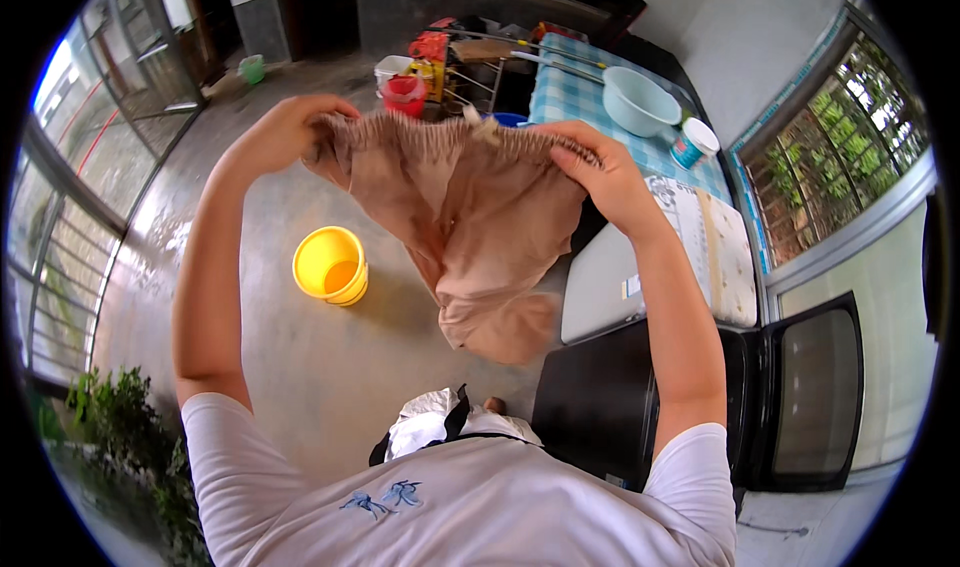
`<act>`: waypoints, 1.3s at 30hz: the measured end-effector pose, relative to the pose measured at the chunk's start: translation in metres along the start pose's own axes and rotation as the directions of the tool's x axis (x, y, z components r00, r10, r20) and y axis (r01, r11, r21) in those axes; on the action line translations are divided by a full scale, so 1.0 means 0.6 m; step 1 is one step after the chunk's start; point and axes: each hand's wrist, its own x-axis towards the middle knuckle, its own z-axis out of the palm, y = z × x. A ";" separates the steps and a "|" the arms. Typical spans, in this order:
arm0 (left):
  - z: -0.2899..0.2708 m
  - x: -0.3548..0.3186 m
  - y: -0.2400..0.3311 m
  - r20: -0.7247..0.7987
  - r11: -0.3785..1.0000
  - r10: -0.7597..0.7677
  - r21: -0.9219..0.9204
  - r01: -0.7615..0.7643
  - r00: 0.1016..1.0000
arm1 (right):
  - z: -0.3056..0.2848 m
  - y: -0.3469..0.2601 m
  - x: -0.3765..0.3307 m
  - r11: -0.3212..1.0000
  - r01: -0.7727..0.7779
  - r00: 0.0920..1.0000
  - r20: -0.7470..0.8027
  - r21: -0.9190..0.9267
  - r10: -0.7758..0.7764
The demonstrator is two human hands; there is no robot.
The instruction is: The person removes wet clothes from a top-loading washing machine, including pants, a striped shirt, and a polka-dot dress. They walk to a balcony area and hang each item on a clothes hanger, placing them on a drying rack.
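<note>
A pair of light brown trousers [440, 197] with a gathered elastic waistband hangs stretched out in front of me at raised-arm height. My left hand [285, 137] grips the left end of the waistband, fingers closed round it. At the other end, my right hand [608, 179] pinches the band between thumb and fingers. A pale drawstring [480, 122] shows at the middle of the waist. The legs dangle bunched together, their lower end blurred.
On the floor at left stands a yellow bucket [330, 267]. To the right are a table with a blue checked cloth [560, 92], a pale basin [640, 102], a white tub [695, 144], a washing machine [600, 287] and a black appliance [595, 397]. Farther off stands a red bucket [403, 95].
</note>
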 end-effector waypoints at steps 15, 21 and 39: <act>0.109 -0.124 -0.002 0.044 0.953 0.029 0.300 -0.041 0.999 | -0.037 0.126 -0.070 0.955 0.089 0.930 0.368 -0.283 0.022; 0.155 -0.124 0.033 -0.133 0.854 0.084 0.520 -0.003 0.987 | -0.012 0.173 -0.127 0.708 0.384 0.911 0.116 -0.593 -0.397; 0.378 0.027 0.148 0.084 0.770 0.059 -0.638 0.008 0.995 | -0.007 0.132 -0.245 0.984 -0.114 0.894 -0.418 0.135 0.161</act>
